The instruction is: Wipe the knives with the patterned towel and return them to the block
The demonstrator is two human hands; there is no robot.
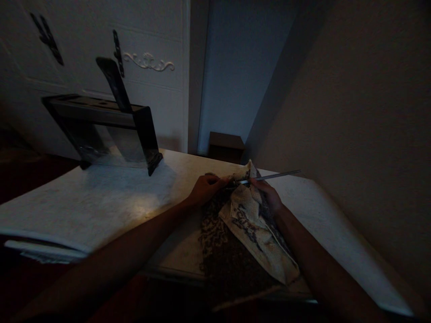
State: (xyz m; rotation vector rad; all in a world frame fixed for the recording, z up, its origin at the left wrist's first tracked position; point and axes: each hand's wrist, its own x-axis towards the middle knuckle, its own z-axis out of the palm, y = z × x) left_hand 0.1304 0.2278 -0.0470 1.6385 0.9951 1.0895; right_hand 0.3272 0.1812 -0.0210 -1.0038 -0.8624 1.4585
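Observation:
Both hands meet over a beige and dark brown patterned towel (pixel 249 220), which drapes across the table and over its front edge. My left hand (pixel 209 187) is closed at the left end of a knife (pixel 283 174), by the bunched top of the towel; the grip itself is hidden. The knife's thin metal blade shows nearly edge-on and points right, past my other hand. My right hand (pixel 267 192) is closed on the towel against the blade, its fingers partly covered by folds.
A knife block (pixel 111 143) with clear sides and one dark handle (pixel 114 83) sticking up stands on the pale table (pixel 161 179) at the left. White cabinet doors (pixel 151 103) lie behind it. A brown wall (pixel 363 112) rises at the right, and a small brown box-like piece (pixel 226 141) stands beyond the table. The light is dim.

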